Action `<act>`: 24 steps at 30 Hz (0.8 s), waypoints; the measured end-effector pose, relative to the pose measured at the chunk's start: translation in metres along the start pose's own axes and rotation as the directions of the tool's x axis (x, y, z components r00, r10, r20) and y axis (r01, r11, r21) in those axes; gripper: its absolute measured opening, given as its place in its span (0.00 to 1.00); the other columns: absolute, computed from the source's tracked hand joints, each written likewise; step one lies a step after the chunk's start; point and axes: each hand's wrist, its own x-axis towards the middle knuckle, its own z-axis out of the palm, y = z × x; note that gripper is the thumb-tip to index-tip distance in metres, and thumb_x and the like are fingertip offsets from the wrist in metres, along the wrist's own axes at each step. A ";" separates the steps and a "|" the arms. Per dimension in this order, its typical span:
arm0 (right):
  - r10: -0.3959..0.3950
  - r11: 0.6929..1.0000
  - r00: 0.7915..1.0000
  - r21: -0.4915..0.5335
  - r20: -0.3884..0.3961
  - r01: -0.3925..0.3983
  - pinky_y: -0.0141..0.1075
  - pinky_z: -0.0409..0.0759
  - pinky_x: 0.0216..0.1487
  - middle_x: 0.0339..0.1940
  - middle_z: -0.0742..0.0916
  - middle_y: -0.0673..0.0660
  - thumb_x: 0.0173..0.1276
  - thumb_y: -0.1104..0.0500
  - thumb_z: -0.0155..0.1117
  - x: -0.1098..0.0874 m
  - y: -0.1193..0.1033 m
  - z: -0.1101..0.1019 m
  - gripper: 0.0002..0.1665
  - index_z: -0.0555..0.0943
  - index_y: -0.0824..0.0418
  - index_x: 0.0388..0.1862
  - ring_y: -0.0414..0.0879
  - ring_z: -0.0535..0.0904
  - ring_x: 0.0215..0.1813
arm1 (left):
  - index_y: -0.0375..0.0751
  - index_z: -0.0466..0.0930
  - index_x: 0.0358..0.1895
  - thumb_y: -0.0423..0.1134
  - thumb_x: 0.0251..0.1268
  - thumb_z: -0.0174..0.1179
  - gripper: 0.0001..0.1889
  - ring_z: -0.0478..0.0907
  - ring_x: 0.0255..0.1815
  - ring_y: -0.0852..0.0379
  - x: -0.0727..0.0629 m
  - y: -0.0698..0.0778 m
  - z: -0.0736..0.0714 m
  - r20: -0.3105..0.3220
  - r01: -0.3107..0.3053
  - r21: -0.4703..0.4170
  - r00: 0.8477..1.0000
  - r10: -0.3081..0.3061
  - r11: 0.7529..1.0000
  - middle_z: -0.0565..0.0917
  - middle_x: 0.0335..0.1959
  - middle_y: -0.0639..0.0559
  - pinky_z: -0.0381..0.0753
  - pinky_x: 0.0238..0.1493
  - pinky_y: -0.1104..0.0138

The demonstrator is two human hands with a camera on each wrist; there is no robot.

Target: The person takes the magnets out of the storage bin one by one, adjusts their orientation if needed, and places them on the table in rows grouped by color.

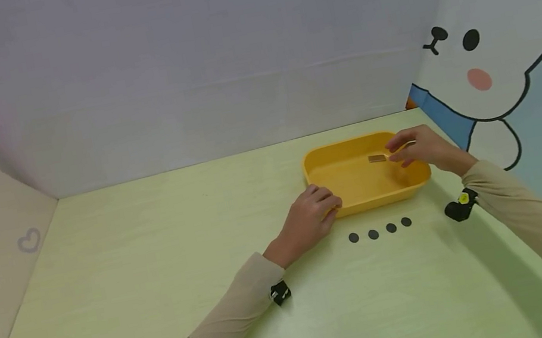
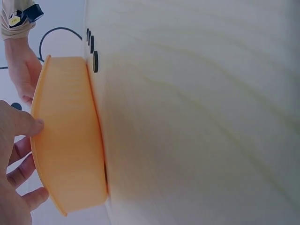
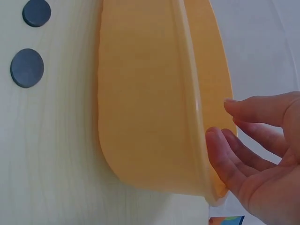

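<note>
A yellow plastic tray (image 1: pixel 364 205) with rounded corners stands on the pale green table. At its front left corner, my left hand (image 1: pixel 309 216) holds the rim with bent fingers; the left wrist view shows fingertips (image 2: pixel 36 125) on the tray's outer edge. My right hand (image 1: pixel 422 147) hovers over the tray's right end, its fingers loosely bent. In the right wrist view, the thumb and fingers are spread apart near the rim with nothing between them. A small brown rectangular piece (image 1: pixel 377 158) lies inside the tray, just left of the right fingertips.
Several dark round discs (image 1: pixel 373 234) lie in a row on the table (image 1: pixel 157 261) in front of the tray. A white curtain-like wall (image 1: pixel 212 82) rises behind the table, and a cartoon-printed panel (image 1: pixel 537 104) borders it on the right.
</note>
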 end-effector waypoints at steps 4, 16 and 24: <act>0.013 0.999 1.000 -0.031 -0.006 -0.013 0.36 0.82 0.40 0.52 0.77 0.72 0.66 0.63 0.63 0.004 -0.001 0.002 0.22 0.73 0.74 0.55 0.62 0.79 0.45 | 0.44 0.84 0.36 0.35 0.59 0.65 0.03 0.72 0.39 0.57 0.000 0.001 0.000 0.006 0.004 0.010 1.000 -0.004 1.000 0.81 0.36 0.53 0.71 0.43 0.71; -0.010 0.999 1.000 -0.051 -0.001 0.010 0.36 0.82 0.40 0.51 0.77 0.72 0.65 0.65 0.62 0.010 0.001 0.009 0.20 0.73 0.75 0.53 0.60 0.78 0.44 | 0.44 0.84 0.36 0.34 0.59 0.65 0.03 0.72 0.39 0.57 -0.001 0.002 -0.001 0.004 0.000 0.006 1.000 0.000 1.000 0.81 0.36 0.54 0.71 0.43 0.71; 0.010 0.991 1.000 -0.137 -0.011 -0.011 0.37 0.81 0.40 0.48 0.78 0.70 0.64 0.64 0.64 0.019 -0.003 0.012 0.20 0.75 0.74 0.52 0.59 0.79 0.40 | 0.44 0.84 0.35 0.34 0.59 0.65 0.03 0.72 0.38 0.57 -0.002 0.000 -0.002 -0.002 0.000 0.003 1.000 0.000 1.000 0.81 0.35 0.54 0.71 0.43 0.71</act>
